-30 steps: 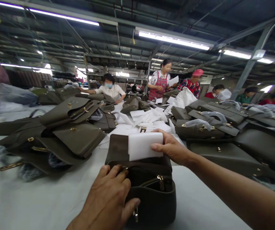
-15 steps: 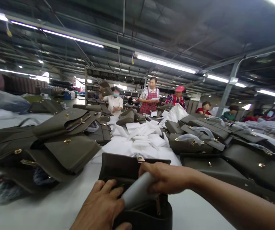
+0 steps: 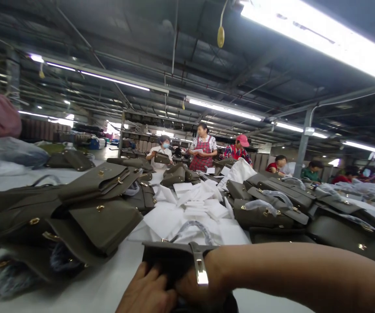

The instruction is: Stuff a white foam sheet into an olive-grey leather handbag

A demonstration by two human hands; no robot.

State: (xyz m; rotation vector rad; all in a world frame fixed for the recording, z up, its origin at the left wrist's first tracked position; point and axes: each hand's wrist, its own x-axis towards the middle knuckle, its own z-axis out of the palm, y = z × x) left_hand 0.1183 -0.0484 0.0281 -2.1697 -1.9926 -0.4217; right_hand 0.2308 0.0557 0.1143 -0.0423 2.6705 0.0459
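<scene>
A dark olive handbag (image 3: pixel 169 250) stands at the bottom centre, its flap raised, with a metal clasp strap (image 3: pixel 201 267) hanging at the front of it. Behind the flap rises its plastic-wrapped handle (image 3: pixel 195 226). My left hand (image 3: pixel 150 289) grips the bag at the left of its opening, fingertips in the dark interior. My right hand (image 3: pixel 195 280) reaches down inside the bag, beside the clasp strap. Its fingers are mostly hidden there, so what they hold, if anything, does not show.
White padded sheets (image 3: pixel 200 204) lie heaped beyond the bag on the white table (image 3: pixel 102 287). Olive handbags are piled at the left (image 3: pixel 105 221) and right (image 3: pixel 266 213). Several co-workers, one in a checked apron (image 3: pixel 203 152), are at the far side.
My right hand has gone from above the opening down into the bag, and the pale sheet it held is out of sight. The view has tilted upward.
</scene>
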